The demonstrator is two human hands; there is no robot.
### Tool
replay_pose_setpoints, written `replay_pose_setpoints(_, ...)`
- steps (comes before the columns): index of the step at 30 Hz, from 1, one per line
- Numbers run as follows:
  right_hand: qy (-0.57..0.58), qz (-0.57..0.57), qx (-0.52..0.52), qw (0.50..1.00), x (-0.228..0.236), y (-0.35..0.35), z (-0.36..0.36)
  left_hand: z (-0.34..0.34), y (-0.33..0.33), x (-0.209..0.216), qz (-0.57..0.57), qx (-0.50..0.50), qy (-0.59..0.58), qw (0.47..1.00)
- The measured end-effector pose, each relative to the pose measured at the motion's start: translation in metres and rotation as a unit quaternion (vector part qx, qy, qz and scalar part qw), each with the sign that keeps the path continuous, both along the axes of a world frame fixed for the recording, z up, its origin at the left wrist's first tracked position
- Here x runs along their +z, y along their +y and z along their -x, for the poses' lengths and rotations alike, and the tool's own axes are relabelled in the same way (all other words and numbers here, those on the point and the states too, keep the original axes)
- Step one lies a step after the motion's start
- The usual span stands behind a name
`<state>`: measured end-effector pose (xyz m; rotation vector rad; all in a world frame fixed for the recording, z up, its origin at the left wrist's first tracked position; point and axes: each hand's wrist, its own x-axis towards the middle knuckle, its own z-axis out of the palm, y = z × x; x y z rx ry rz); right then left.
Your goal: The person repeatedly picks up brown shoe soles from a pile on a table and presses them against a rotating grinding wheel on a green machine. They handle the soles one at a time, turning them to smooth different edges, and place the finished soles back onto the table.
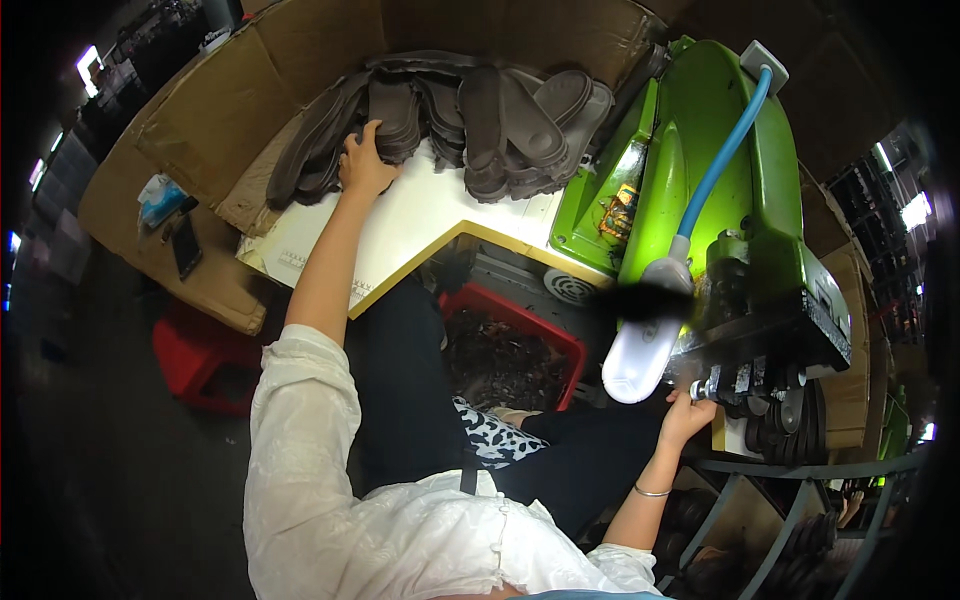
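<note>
The near end of a stack of dark grey-brown, sole-shaped pieces [396,112] is met by the fingers of the left hand [368,168], which are parted and curved. Whether the stack is grasped or only touched cannot be told. The stack is carried, just beyond these fingers, by a white surface [425,210] with a yellowish edge. More loose sole pieces [505,125] of the same colour are heaped to the right of the left fingers, partly overlapped.

The fingers of the right hand [685,418] are bent and raised beside a small silvery metal knob [700,390] under the front of a glossy green machine [700,140]. Their grip is partly hidden; whether the knob is held cannot be told. A metal bangle [652,492] is worn on the wrist below them.

Above and left of the right fingers, an elongated white lamp head [640,362] is suspended from a blue flexible neck [728,150]. Farther left of the same fingers, below the surface, dark scraps [505,360] are contained in a red plastic crate [528,320]. Dark sole-shaped pieces are also gathered to the right of the right fingers.
</note>
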<state>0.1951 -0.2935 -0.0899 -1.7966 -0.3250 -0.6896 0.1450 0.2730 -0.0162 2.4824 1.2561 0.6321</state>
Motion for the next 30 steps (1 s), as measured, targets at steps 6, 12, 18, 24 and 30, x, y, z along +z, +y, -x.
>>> replay_pose_setpoints(6,0.028,-0.006,-0.020,0.999,-0.014,0.001,0.020,0.070,-0.026,-0.011,-0.059,-0.022,-0.058,0.996)
replay_pose_setpoints(12,0.073,0.060,-0.046,0.994,-0.060,-0.052,0.015,0.168,-0.069,-0.015,-0.035,-0.061,-0.110,0.991)
replay_pose_setpoints(18,-0.034,0.216,0.021,0.976,-0.059,-0.022,-0.001,0.162,-0.074,-0.004,-0.092,0.060,-0.107,0.988)
replay_pose_setpoints(24,0.004,0.219,0.067,0.973,-0.038,0.026,0.030,0.143,-0.077,0.040,-0.121,-0.053,-0.281,0.951)
replay_pose_setpoints(30,0.320,-0.055,0.240,0.915,-0.037,0.032,0.078,0.154,-0.187,0.064,0.008,-0.262,-0.539,0.801)
